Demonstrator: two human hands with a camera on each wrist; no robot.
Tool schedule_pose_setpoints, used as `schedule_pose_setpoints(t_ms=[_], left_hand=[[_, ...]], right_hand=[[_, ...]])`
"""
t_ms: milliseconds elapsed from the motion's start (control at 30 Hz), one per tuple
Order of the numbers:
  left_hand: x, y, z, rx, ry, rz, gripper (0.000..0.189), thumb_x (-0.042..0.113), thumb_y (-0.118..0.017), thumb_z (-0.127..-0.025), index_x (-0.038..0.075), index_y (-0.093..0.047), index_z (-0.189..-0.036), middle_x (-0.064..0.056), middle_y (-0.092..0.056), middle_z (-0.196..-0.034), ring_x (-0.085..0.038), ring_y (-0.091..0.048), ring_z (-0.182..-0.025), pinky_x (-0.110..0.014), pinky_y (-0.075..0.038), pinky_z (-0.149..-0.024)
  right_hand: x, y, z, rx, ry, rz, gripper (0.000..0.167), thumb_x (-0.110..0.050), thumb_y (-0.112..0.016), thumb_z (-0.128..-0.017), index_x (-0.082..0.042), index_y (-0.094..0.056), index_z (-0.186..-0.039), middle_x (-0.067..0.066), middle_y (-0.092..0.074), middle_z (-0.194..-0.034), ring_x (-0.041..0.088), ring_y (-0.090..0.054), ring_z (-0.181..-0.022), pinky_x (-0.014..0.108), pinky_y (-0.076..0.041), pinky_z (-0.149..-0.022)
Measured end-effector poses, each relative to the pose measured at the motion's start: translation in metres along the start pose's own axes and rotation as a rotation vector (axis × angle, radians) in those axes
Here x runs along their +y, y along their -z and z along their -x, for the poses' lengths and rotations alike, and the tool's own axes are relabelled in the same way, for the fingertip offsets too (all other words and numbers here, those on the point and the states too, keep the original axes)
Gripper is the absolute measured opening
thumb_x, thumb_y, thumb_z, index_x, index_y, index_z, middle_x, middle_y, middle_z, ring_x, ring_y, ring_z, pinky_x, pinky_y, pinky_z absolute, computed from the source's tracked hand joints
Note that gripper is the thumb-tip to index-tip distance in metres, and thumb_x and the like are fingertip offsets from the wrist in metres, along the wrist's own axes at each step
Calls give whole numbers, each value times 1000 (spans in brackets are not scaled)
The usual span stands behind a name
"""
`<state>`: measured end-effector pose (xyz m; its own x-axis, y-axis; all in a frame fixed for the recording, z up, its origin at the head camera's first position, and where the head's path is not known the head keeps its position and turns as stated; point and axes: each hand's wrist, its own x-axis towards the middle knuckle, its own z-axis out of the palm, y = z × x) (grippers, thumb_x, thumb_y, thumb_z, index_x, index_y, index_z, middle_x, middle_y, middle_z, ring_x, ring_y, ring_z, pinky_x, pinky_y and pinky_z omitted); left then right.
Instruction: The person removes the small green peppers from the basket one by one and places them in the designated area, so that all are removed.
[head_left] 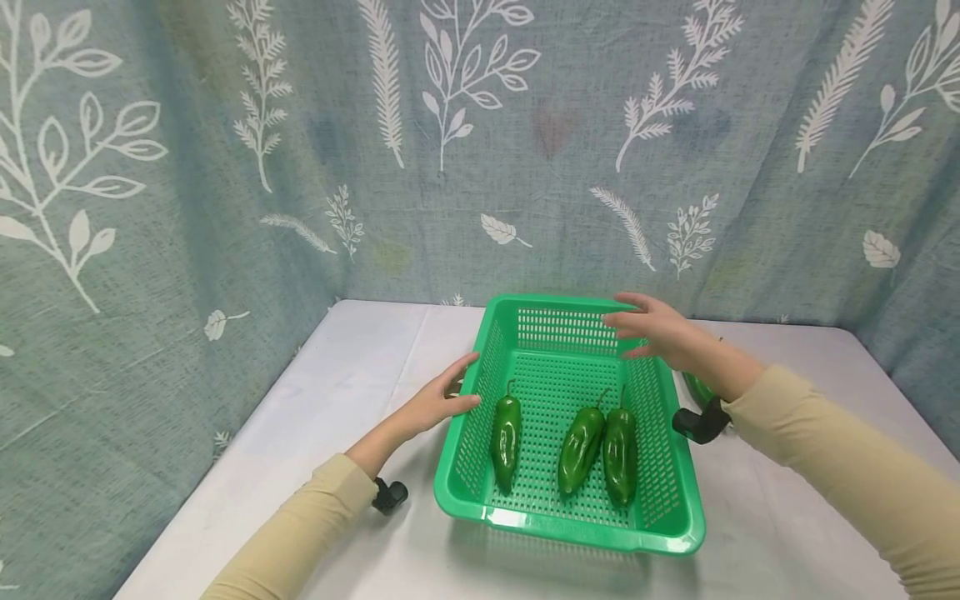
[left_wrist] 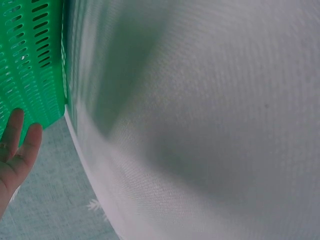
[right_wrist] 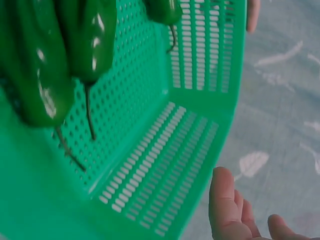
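A green plastic basket (head_left: 570,533) with slotted walls stands on the table. Inside it lie three glossy green chili peppers: one pepper (head_left: 506,442) by the left wall, and a pair, one pepper (head_left: 581,450) leaning near another pepper (head_left: 620,454), toward the right. My left hand (head_left: 442,396) is at the basket's left rim with fingers spread; whether the fingertips touch it I cannot tell. Over the far right corner, my right hand (head_left: 656,329) is held with fingers extended and nothing in it. In the right wrist view, the thumb (right_wrist: 225,200) appears just beside the rim.
Another green pepper (head_left: 697,387) lies on the table right of the basket, partly hidden by the right wrist. A white cloth (head_left: 360,367) covers the table. Behind it hangs a blue-green curtain (head_left: 555,192) with white leaf prints. Each wrist wears a black camera mount (head_left: 390,496).
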<state>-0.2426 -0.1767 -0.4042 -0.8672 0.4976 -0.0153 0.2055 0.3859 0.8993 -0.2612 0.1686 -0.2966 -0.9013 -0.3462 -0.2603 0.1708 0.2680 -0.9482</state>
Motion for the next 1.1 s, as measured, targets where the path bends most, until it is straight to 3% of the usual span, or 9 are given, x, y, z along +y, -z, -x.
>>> schedule_pose_setpoints(t_ms=[533,1100], left_hand=[[-2,2,0,-4,-13,-19,75,36,-57,-89,19,-14,-148,-18,-30,-145,-37,-42,-123,-51,-41,-94],[-1,1,0,-14,-8,-4,76,37,-58,-88,20,-14,-148,-18,-28,-146,-37,-42,-124,-50,-41,-94]], right_hand=[[15,-56,-19,-99,-28,-4,71,-19,-53,-93,-6,-9,-147,27,-15,-147,45,-26,-131,52,-38,-97],[42,-92,-31,-91,-61,-20,69,-18,-57,-90,-6,-18,-145,27,-30,-140,45,-40,-122,52,-44,-90]])
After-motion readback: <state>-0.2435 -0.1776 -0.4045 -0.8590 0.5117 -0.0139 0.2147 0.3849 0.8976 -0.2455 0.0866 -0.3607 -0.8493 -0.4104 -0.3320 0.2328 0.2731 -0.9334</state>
